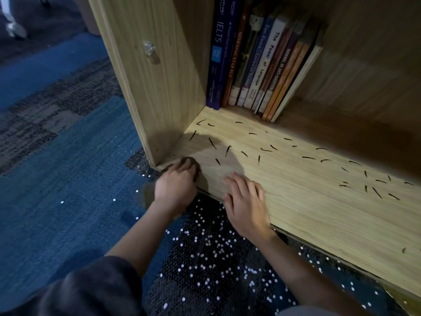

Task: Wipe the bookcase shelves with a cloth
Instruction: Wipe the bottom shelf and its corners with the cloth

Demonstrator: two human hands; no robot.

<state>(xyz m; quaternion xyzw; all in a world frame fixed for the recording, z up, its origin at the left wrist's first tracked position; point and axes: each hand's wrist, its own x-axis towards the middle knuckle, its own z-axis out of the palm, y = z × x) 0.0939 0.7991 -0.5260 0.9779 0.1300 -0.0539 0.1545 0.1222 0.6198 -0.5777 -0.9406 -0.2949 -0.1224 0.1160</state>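
The bottom shelf (296, 197) of a light wooden bookcase fills the right half of the head view. Several short dark marks or bits (259, 159) are scattered across the shelf. My left hand (175, 188) is closed on a dark brown cloth (190, 161), pressed at the shelf's front left corner. A blurred part of the cloth seems to hang below the wrist. My right hand (246, 204) lies flat on the shelf's front edge, fingers spread, holding nothing.
Several books (257, 62) stand upright at the back left of the shelf. The bookcase's left side panel (145, 71) rises beside my left hand. Blue carpet (68, 190) and a dark sequinned fabric (216, 258) lie on the floor in front.
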